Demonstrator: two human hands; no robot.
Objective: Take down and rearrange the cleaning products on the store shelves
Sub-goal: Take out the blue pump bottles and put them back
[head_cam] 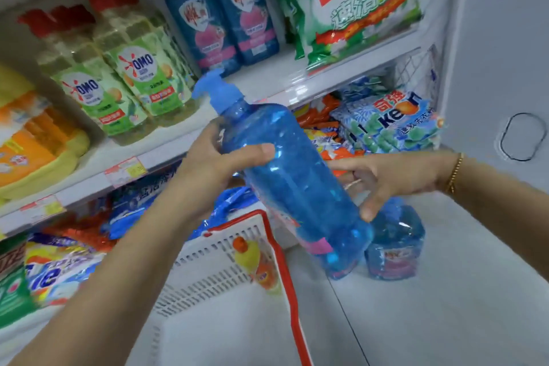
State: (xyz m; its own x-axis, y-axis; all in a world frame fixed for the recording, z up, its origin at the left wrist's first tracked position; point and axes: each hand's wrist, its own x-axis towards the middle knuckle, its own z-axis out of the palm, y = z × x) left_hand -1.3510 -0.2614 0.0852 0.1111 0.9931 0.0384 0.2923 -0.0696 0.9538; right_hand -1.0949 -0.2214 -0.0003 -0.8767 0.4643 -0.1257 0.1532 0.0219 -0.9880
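Note:
A big blue pump bottle (294,178) hangs tilted in front of the shelves, its blue pump head pointing up and left. My left hand (214,166) grips it just below the neck, thumb across the front. My right hand (383,181) touches its right side with the fingers spread. Two more blue pump bottles (225,11) stand on the upper shelf (282,80). Another blue bottle (395,243) stands on the floor under my right hand.
Green OMO bottles (124,74) with red caps and yellow-orange refill packs (35,139) fill the shelf's left. Green detergent bags (356,6) lie at its right. Bagged powders crowd the lower shelf. A white basket (225,264) with red rim holds a yellow bottle (255,261).

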